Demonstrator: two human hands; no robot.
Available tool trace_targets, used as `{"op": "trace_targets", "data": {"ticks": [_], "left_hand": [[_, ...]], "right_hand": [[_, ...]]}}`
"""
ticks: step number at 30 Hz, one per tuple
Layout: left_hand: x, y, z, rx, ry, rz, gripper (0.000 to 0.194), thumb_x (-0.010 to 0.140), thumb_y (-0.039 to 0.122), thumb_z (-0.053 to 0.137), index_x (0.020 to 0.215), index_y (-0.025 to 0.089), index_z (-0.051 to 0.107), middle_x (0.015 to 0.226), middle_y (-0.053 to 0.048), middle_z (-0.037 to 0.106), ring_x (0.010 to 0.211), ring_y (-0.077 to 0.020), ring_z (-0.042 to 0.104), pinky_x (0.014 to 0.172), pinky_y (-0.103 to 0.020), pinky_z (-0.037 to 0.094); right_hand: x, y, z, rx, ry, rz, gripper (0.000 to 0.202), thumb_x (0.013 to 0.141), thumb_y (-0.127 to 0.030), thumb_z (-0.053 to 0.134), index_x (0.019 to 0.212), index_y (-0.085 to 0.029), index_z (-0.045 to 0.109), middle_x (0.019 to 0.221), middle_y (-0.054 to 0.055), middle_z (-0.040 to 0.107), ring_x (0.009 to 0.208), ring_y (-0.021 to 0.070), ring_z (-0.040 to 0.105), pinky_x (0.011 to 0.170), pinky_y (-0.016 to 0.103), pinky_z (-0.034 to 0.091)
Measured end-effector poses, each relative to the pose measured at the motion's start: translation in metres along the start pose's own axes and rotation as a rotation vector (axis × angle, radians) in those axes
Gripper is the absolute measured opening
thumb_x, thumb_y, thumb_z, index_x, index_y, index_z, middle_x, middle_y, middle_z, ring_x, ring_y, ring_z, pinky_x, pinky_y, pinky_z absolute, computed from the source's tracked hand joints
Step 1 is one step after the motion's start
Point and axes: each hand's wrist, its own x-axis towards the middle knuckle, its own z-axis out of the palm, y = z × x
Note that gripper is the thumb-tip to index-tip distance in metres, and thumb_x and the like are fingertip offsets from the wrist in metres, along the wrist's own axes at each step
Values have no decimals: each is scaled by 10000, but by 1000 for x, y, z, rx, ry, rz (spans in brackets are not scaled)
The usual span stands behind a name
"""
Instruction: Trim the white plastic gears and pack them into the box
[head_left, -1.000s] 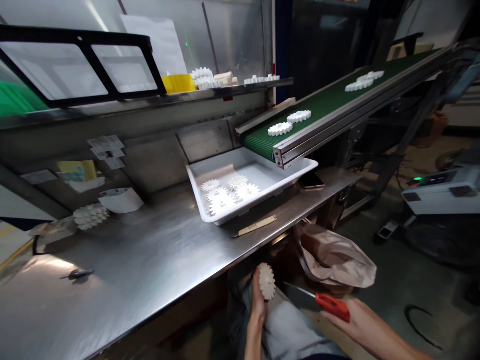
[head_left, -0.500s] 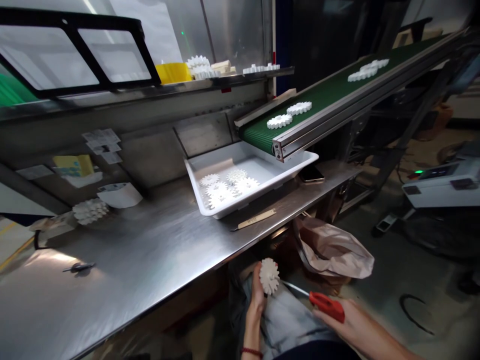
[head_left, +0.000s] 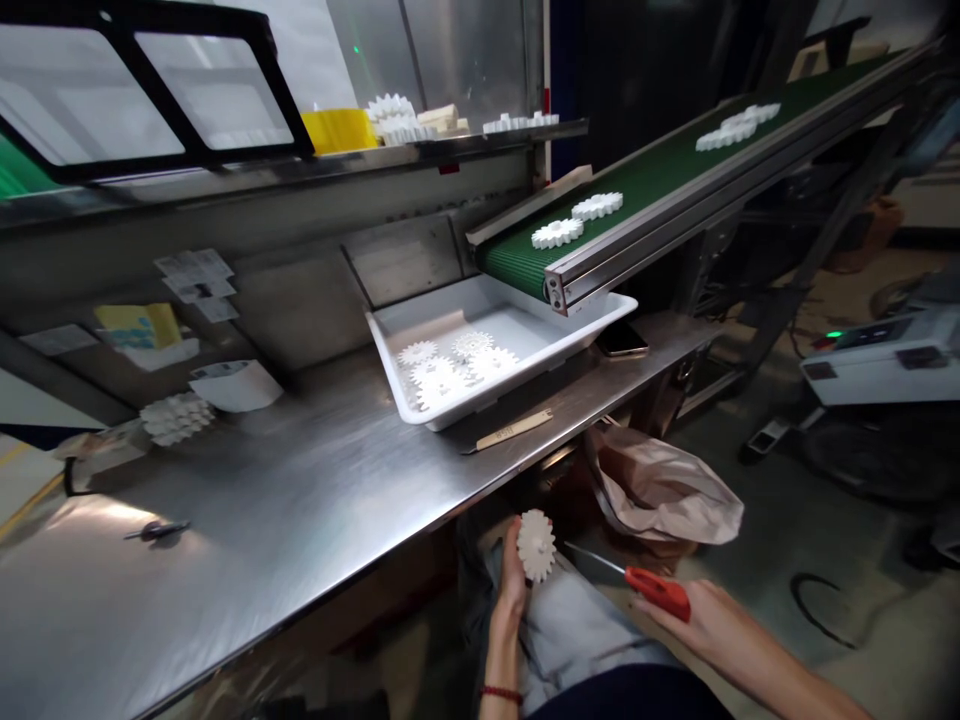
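Note:
Below the steel table's front edge, my left hand (head_left: 511, 585) holds a white plastic gear (head_left: 536, 543) upright over my lap. My right hand (head_left: 694, 622) grips a red-handled cutter (head_left: 660, 591), its thin blade pointing left toward the gear without touching it. A white tray (head_left: 420, 415) on the table holds several more white gears (head_left: 450, 365). The green conveyor belt (head_left: 660, 180) ends above the tray and carries more gears (head_left: 559, 233).
A brown bag (head_left: 664, 490) hangs under the table by my right knee. A wooden-handled tool (head_left: 514, 429) lies in front of the tray, a phone (head_left: 622, 342) to its right. A gear stack (head_left: 176, 417) and a small dark tool (head_left: 157, 530) sit at the left.
The view has shifted slightly down and left. My left hand turned the gear a little; the cutter in my right hand edged closer to it.

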Motion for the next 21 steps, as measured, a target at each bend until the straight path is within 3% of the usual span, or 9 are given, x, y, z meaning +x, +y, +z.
{"op": "trace_targets", "data": {"ticks": [2,6,10,13,16,19,21], "left_hand": [[-1,0,0,14,-7,-6,368,1006,465,644,1227,175,695,1328,-114,705,1190,-280,683,1041,-534,558],[0,0,1,28,-8,5,408,995,494,653,1233,165,698,1330,-112,710,1211,-297,679,1061,-553,543],[-1,1,1,39,-3,30,398,1005,508,631,1207,173,709,1325,-115,721,1216,-284,683,1082,-553,528],[-1,1,-1,54,-20,44,372,1011,488,629,1195,175,713,1309,-113,726,1196,-274,690,1070,-539,538],[0,0,-4,65,-36,57,376,1010,502,627,1172,175,720,1283,-109,738,1180,-268,697,1066,-533,541],[1,-1,-5,74,-43,67,401,1004,529,625,1152,170,725,1261,-107,748,1178,-269,700,1071,-535,535],[3,-2,-6,80,-51,68,402,1004,529,625,1146,168,727,1254,-103,750,1175,-272,700,1065,-529,538]], "right_hand": [[-1,4,2,20,-43,11,534,914,-660,556,860,-216,847,804,100,846,779,357,802,719,349,585],[0,4,2,148,-62,-37,523,947,-651,554,1069,-235,846,966,75,868,927,349,813,818,330,598],[1,-4,3,59,-6,8,522,916,-636,555,875,-206,849,790,101,842,807,376,810,730,353,601],[0,-11,8,145,-88,-41,474,931,-607,593,1023,-227,861,894,68,868,872,352,822,776,319,607],[4,-14,7,167,-32,-46,521,941,-623,572,1119,-217,846,1001,78,871,955,364,815,819,334,604],[4,-11,7,116,40,-3,496,920,-622,574,960,-220,861,848,90,861,847,365,813,763,346,598],[1,-10,10,110,7,2,452,905,-609,607,862,-233,854,764,75,845,775,339,806,717,317,590]]}}
